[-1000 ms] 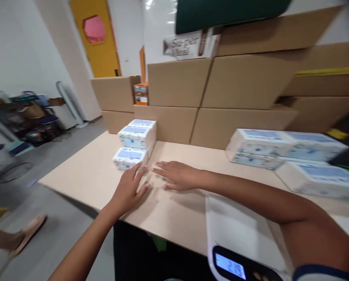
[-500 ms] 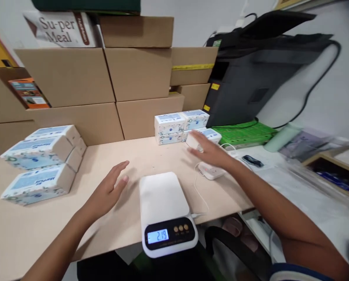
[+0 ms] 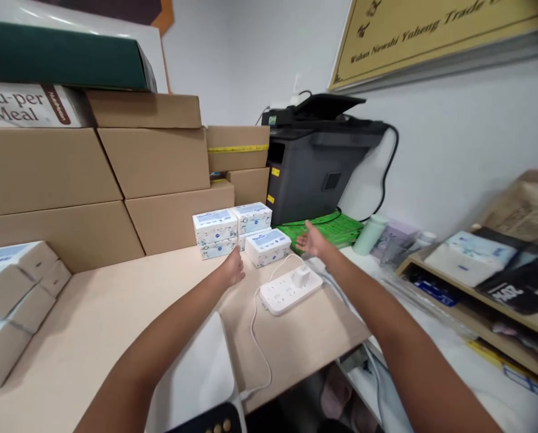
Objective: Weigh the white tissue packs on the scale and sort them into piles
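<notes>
My left hand (image 3: 233, 268) is stretched forward with nothing in it, just in front of a pair of stacked white-and-blue tissue packs (image 3: 215, 231). To its right lies a single tissue pack (image 3: 268, 245), between my two hands. My right hand (image 3: 313, 242) is held out on that pack's far side, empty, its fingers apart. Behind the single pack stand more tissue packs (image 3: 253, 218). A white digital scale (image 3: 201, 373) sits partly under my left forearm, its display out of view.
A white power strip (image 3: 290, 291) with a cable lies between my forearms. More tissue packs (image 3: 23, 294) are stacked at the left. Cardboard boxes (image 3: 156, 159) line the back, beside a dark printer (image 3: 309, 168). A green bottle (image 3: 371, 234) and a wooden organizer (image 3: 476, 288) are at right.
The view has swung to the right. Both hands have moved from the left tissue stack, across the scale, to the packs near the printer. Neither hand has picked anything up.
</notes>
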A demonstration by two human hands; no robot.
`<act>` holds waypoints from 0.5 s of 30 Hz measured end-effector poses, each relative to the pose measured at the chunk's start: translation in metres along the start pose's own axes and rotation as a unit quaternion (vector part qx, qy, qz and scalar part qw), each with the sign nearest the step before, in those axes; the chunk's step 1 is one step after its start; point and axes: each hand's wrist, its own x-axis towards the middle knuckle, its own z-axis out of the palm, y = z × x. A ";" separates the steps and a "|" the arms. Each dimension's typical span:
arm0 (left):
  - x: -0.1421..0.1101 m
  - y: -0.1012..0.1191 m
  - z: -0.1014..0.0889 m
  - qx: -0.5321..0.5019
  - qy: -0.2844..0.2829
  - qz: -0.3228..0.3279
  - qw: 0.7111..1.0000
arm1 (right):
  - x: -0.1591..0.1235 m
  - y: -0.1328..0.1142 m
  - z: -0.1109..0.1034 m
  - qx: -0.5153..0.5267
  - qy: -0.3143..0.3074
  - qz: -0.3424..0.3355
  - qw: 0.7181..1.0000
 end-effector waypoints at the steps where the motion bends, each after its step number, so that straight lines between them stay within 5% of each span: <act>1: 0.008 0.003 0.009 -0.016 0.014 -0.007 1.000 | 0.001 -0.002 0.005 -0.010 -0.012 -0.002 1.000; 5: 0.015 0.024 0.047 -0.073 0.026 -0.023 0.997 | -0.002 -0.016 0.022 -0.030 -0.092 -0.023 0.995; 8: -0.013 0.043 0.060 -0.098 -0.011 -0.009 0.995 | -0.022 -0.038 0.025 -0.028 -0.143 -0.054 0.988; 11: -0.068 0.057 0.040 -0.121 -0.028 0.058 0.991 | -0.066 -0.063 0.020 -0.004 -0.173 -0.124 0.977; 15: -0.163 0.048 -0.023 -0.037 -0.067 0.198 0.977 | -0.155 -0.083 0.022 0.027 -0.264 -0.240 0.934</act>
